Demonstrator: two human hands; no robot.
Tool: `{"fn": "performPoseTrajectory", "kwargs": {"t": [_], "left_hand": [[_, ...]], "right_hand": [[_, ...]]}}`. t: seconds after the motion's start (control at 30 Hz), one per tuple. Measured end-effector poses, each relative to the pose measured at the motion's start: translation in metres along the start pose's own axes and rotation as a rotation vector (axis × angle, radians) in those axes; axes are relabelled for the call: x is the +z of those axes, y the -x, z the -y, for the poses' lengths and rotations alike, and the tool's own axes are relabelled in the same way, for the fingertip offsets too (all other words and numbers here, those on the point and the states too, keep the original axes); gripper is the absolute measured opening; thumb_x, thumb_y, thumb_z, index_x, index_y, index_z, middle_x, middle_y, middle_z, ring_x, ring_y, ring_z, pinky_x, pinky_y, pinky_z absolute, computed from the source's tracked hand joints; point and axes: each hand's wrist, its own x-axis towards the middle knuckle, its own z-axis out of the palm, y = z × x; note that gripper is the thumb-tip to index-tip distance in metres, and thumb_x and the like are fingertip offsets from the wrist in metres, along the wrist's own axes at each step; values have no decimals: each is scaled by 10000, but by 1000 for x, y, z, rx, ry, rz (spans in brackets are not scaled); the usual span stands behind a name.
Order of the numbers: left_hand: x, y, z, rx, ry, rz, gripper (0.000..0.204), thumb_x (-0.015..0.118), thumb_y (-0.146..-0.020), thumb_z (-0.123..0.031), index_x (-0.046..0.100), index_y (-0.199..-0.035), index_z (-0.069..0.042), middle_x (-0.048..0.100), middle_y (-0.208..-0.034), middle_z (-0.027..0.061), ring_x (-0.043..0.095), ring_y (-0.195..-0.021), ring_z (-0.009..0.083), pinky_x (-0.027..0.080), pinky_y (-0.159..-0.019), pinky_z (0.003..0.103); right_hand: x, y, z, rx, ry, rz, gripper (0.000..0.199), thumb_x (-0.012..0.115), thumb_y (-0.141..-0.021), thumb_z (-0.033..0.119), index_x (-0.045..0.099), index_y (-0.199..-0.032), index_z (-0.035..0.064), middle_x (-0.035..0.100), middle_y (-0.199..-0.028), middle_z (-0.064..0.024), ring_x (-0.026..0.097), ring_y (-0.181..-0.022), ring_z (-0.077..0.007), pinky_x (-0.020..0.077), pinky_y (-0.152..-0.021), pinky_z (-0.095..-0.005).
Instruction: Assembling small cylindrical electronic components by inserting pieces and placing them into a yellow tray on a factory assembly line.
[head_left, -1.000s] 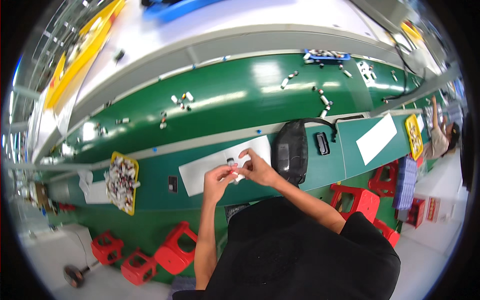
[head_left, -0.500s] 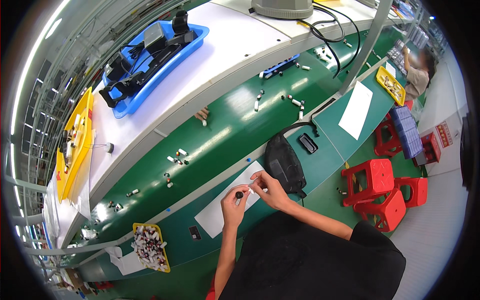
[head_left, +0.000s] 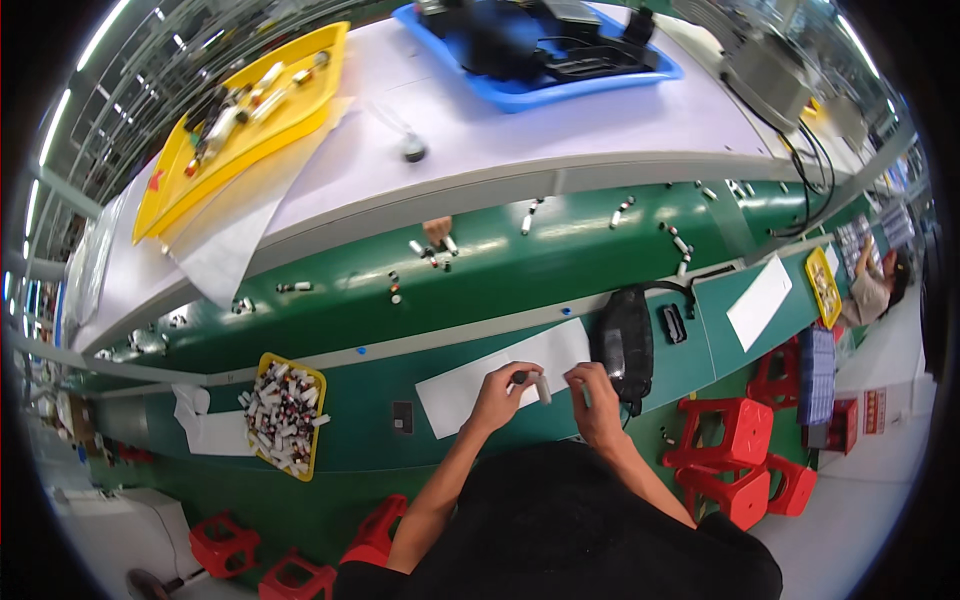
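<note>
Since the earlier frame, the hands have drawn apart: the right hand [head_left: 593, 400] has come away from the left hand [head_left: 503, 392], where the two had met. Between them, the pale bottle [head_left: 544, 389] sticks out from the left fingertips, above the paper [head_left: 462, 404]; a dark piece [head_left: 520, 377] sits just beside it in the same grip, and whether the two are joined cannot be told.

Handling of this bottle seems under way rather than finished: it is held up, not set down. Well to the left of the left hand, a yellow tray [head_left: 315, 450] is heaped with bottles; more lie loose on the belt [head_left: 560, 260] beyond both hands. Which have been handled does not show.

The left hand is pinched, thumb and fingers closed on the bottle. The right hand is half curled, clear of the bottle; whether its fingers hold anything cannot be made out.

Farther out, a bag [head_left: 624, 350] lies just right of the right hand, with a black case [head_left: 673, 324] past it. Left of the paper is a dark card [head_left: 402, 418]. Ahead of the left hand, another person's hand [head_left: 438, 230] is at the belt's bottles.
</note>
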Motion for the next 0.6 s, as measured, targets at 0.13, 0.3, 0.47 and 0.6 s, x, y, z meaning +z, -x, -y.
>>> {"fn": "performPoseTrajectory", "kwargs": {"t": [0.13, 0.3, 0.47, 0.6], "left_hand": [[-25, 8, 80, -125, -6, -122, 186, 585, -925, 21, 678, -1080, -25, 708, -932, 114, 646, -788, 175, 519, -752, 295], [-7, -59, 140, -149, -76, -326, 281, 679, -883, -49, 646, -1158, -1, 694, -851, 126, 680, -788, 190, 529, -754, 294], [16, -154, 142, -161, -42, -206, 637, 764, -784, -27, 503, -1363, 11, 576, -1270, 206, 620, -1109, 281, 535, -870, 342], [-32, -206, 197, -81, -600, -233, 542, 635, -750, 111, 559, -1272, -17, 513, -1318, 233, 528, -1180, 399, 447, -1020, 450]], "right_hand": [[11, -3, 12, 162, -22, -41, 147, 622, -887, -55, 594, -1017, 6, 609, -916, -127, 614, -806, -241, 494, -741, -324], [4, 14, 8, 257, 15, -2, 121, 617, -900, -29, 611, -1017, 2, 606, -896, -120, 601, -776, -225, 489, -723, -319], [-6, 33, -17, 387, 46, 8, 140, 612, -906, -23, 627, -1042, 2, 597, -887, -130, 611, -763, -242, 494, -709, -332], [-16, 41, -43, 474, 39, 21, 156, 632, -890, -27, 631, -1043, 6, 597, -876, -122, 614, -746, -226, 494, -697, -330]]}}
